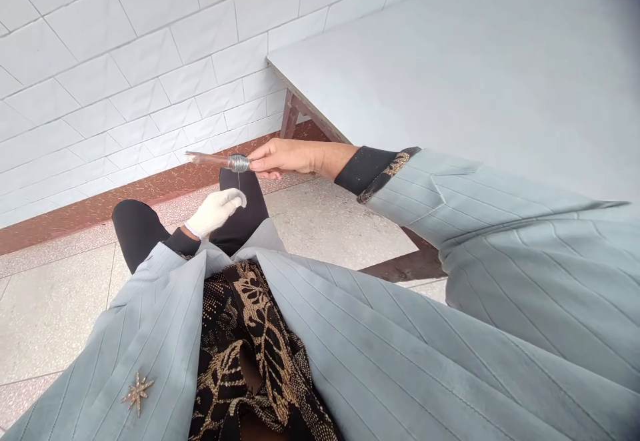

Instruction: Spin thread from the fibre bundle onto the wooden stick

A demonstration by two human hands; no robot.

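In my bare right hand (283, 157) is one end of a brown wooden stick (207, 159), gripped so that it points left, roughly level. Silvery metal wire (239, 163) is wound in a thick coil around the stick, close to my fingertips. A thin strand hangs from the coil to my left hand (216, 212), which wears a white knit glove. The gloved fingers are curled together on the strand, just below the coil and above my lap. The strand's end is hidden by the glove.
A large pale tabletop (450, 61) on brown wooden legs (290, 115) stands at my right. Ahead is a white tiled wall (150, 47) with a reddish-brown baseboard (165, 177). My knees (137, 227) are bent over a speckled tile floor (55, 307).
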